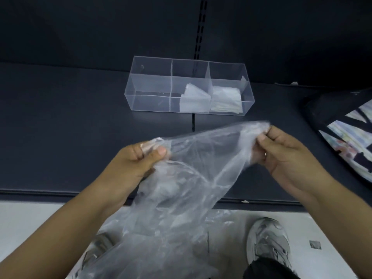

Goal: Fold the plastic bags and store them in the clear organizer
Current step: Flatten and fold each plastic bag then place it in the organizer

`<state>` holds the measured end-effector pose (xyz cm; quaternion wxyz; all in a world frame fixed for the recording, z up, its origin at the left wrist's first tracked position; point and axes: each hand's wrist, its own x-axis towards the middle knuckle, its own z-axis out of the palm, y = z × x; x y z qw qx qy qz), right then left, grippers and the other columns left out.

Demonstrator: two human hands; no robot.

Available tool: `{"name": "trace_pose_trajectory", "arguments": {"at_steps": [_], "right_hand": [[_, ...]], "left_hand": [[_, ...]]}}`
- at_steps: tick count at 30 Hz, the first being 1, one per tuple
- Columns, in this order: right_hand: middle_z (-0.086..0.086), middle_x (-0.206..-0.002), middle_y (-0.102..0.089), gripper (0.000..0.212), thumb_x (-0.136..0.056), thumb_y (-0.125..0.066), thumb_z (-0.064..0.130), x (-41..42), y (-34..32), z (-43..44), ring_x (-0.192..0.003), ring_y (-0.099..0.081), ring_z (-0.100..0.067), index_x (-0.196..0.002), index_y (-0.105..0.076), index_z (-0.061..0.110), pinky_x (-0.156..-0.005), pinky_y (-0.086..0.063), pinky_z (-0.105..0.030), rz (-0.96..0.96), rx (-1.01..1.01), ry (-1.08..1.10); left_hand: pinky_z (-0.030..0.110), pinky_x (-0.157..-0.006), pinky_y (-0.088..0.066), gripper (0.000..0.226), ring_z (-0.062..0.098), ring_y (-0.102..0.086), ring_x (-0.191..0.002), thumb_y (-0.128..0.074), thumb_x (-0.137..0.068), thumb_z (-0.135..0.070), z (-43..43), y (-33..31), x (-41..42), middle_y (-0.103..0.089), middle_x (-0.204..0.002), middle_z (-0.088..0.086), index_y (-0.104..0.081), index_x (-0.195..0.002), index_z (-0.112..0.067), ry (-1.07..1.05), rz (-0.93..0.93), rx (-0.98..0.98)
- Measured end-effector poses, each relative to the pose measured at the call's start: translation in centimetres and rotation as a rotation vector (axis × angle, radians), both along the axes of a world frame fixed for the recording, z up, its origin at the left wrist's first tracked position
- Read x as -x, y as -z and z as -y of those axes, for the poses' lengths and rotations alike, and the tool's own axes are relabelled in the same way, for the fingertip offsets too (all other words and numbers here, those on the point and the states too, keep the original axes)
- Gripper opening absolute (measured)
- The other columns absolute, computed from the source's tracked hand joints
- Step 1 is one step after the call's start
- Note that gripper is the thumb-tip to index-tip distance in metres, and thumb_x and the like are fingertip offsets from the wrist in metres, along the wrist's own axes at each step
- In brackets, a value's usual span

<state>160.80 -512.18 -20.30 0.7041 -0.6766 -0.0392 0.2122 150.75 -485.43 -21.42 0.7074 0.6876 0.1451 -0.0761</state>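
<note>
A clear plastic bag hangs unfolded in front of me, above the front edge of a dark shelf. My left hand pinches its top left corner between thumb and fingers. My right hand pinches the top right corner, so the upper edge is stretched between them. The rest of the bag droops down past the shelf edge toward the floor. Farther back on the shelf stands the clear organizer with three compartments. Folded bags lie in its right compartment and another folded bag in the middle one; the left one holds nothing.
A dark bag with a pale striped print lies on the shelf at the right. The dark shelf back wall has a slotted upright. Below the shelf edge are a pale floor and my grey shoes.
</note>
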Motion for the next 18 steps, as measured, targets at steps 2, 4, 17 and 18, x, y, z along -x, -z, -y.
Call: {"name": "trace_pose_trajectory", "arguments": {"at_steps": [2, 4, 17, 18], "right_hand": [[-0.022, -0.09, -0.057, 0.014, -0.096, -0.05, 0.013, 0.1, 0.6, -0.3, -0.082, -0.05, -0.031, -0.098, -0.062, 0.005, -0.071, -0.045, -0.035, -0.004, 0.101, 0.094], [-0.025, -0.087, -0.057, 0.014, -0.096, -0.053, 0.015, 0.2, 0.9, -0.5, -0.081, -0.049, -0.032, -0.093, -0.064, 0.007, -0.072, -0.044, -0.041, 0.006, 0.166, 0.099], [-0.005, -0.068, -0.056, 0.009, -0.091, -0.063, 0.024, -2.6, 1.7, -7.0, -0.054, -0.05, -0.014, -0.097, -0.064, 0.017, -0.058, -0.045, -0.026, 0.198, 0.359, -0.28], [-0.005, -0.079, -0.06, 0.013, -0.091, -0.063, 0.027, -2.9, 1.9, -6.4, -0.066, -0.057, -0.016, -0.102, -0.062, 0.02, -0.071, -0.05, -0.03, 0.232, 0.386, -0.205]], "left_hand": [[0.021, -0.062, -0.053, 0.022, 0.015, -0.069, -0.073, -0.061, -0.088, -0.036, -0.5, 0.5, 0.3, -0.074, -0.086, 0.005, -0.074, -0.095, -0.019, 0.08, -0.093, 0.002], [0.021, -0.064, -0.053, 0.019, 0.018, -0.07, -0.077, -0.065, -0.084, -0.033, -1.5, 0.9, 0.5, -0.074, -0.087, 0.004, -0.074, -0.093, -0.018, 0.16, -0.192, -0.049], [0.03, -0.081, -0.056, 0.031, 0.017, -0.07, -0.086, -0.068, -0.084, -0.031, 1.4, 1.2, -6.4, -0.073, -0.097, 0.008, -0.071, -0.105, -0.009, 0.1, -0.247, 0.082], [0.03, -0.078, -0.056, 0.024, 0.016, -0.07, -0.08, -0.069, -0.084, -0.029, 1.1, 1.7, -6.7, -0.074, -0.093, 0.007, -0.072, -0.099, -0.011, -0.015, -0.258, 0.085]]}}
